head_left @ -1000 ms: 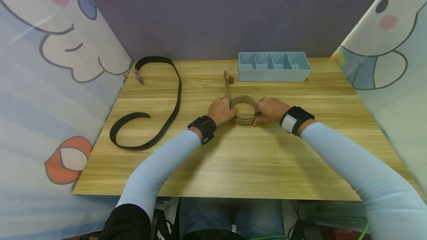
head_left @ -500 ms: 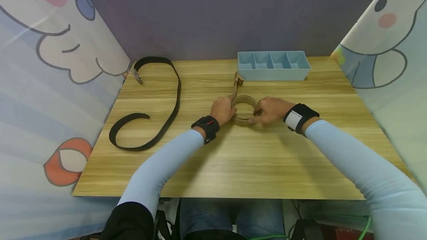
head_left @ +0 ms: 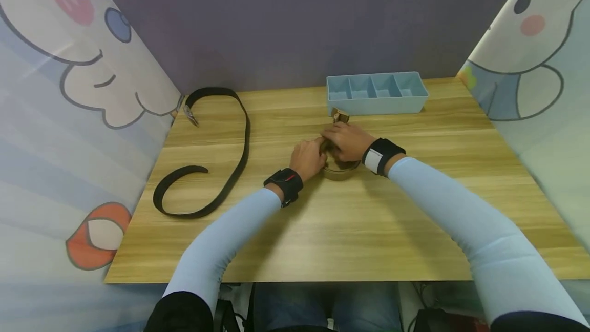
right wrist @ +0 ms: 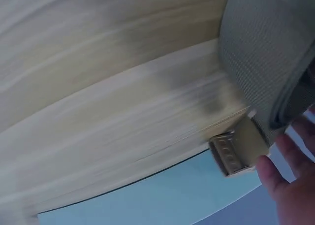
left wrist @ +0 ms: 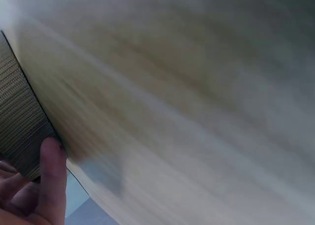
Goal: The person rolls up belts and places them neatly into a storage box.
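Fingers (left wrist: 53,178) hold coiled belt (head_left: 338,174); wristband (head_left: 386,152) bears white patch (head_left: 373,159).

Texts: none legible | brands: none legible | numbers: none legible

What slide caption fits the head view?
Left hand, right hand at a coiled tan belt; black belt, blue tray nearby.

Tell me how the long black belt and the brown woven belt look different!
The long black belt lies in a loose, open curve, but the brown woven belt is wound into a ring. The black belt's buckle looks silvery; the brown belt's buckle looks golden. No hand touches the black belt; the left hand grips the brown belt. Both are straps with a buckle.
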`<state>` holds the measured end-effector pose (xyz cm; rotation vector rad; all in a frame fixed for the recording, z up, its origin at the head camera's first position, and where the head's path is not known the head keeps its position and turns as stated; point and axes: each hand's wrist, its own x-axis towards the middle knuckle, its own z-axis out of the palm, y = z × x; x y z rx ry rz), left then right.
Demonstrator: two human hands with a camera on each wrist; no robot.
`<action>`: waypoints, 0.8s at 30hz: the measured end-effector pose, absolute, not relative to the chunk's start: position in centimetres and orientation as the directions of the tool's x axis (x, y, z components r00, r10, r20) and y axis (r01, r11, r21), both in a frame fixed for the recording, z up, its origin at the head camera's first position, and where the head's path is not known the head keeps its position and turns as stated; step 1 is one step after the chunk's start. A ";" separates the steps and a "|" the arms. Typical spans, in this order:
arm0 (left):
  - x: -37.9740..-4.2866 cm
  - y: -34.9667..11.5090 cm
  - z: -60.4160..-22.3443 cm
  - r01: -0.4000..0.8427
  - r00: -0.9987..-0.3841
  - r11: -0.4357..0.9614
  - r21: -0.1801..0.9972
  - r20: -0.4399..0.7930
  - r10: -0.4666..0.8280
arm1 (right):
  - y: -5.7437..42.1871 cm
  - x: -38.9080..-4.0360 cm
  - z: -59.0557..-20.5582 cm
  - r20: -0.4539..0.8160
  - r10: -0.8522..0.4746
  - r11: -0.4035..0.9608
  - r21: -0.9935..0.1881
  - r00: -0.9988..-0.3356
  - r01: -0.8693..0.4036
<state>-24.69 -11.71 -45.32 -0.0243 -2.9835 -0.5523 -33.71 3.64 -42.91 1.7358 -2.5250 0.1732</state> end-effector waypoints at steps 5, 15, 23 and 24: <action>-24.6 -11.5 -45.3 -0.003 -0.996 0.937 0.350 0.078 -0.032 | 3.7 -34.7 -43.7 0.130 -0.902 0.403 -0.079 -0.411 -0.912; -25.4 -11.4 -45.0 -0.025 -0.993 0.970 0.241 0.108 -0.052 | 3.7 -34.0 -43.7 0.088 -0.894 0.436 -0.055 -0.439 -0.898; -25.6 -11.3 -45.3 0.000 -0.993 0.950 0.312 0.115 -0.038 | 4.2 -34.5 -43.9 -0.030 -0.859 0.510 -0.158 -0.512 -0.846; -25.6 -11.3 -45.3 -0.001 -0.993 0.949 0.315 0.109 -0.037 | 4.4 -34.5 -43.9 -0.033 -0.858 0.510 -0.175 -0.513 -0.842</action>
